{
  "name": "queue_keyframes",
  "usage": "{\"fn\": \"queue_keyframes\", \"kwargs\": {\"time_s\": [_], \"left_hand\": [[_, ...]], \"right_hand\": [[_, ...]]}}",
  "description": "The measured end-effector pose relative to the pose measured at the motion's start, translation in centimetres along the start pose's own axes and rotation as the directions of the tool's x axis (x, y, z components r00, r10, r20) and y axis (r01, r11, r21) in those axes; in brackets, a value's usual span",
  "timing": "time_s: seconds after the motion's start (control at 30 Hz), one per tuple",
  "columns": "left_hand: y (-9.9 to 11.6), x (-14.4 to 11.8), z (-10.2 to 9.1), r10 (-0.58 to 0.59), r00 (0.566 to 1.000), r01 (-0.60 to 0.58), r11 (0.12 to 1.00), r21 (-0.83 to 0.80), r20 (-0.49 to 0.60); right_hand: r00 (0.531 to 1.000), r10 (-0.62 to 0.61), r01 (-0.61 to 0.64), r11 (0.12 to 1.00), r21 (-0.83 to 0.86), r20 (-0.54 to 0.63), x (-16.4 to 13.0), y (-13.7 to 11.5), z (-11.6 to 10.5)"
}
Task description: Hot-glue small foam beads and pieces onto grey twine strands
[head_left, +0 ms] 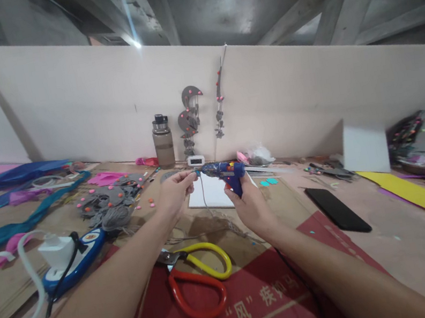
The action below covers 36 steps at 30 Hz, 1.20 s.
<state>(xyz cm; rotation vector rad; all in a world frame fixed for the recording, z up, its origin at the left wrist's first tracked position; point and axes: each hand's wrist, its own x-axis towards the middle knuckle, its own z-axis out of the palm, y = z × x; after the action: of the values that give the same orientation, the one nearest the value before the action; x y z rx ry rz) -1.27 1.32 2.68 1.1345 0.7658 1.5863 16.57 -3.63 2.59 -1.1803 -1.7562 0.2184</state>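
My right hand (249,204) is wrapped tight around the grip of the blue hot-glue gun (223,172), held up over the white sheet (210,193) on the table. My left hand (173,192) pinches a thin grey string (203,193) right at the gun's nozzle, fingers closed; there may be a small bead there, too blurred to tell. Yellow-and-red-handled scissors (200,280) lie below my wrists on red cardboard (261,303).
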Motion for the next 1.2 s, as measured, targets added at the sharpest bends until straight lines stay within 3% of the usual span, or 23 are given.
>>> {"fn": "queue_keyframes", "kwargs": {"time_s": [1.2], "left_hand": [[-0.28, 0.29, -0.54, -0.009, 1.000, 0.008, 0.999, -0.038, -0.015]], "right_hand": [[0.999, 0.027, -0.027, 0.999, 0.024, -0.026, -0.23, -0.22, 0.12]]}}
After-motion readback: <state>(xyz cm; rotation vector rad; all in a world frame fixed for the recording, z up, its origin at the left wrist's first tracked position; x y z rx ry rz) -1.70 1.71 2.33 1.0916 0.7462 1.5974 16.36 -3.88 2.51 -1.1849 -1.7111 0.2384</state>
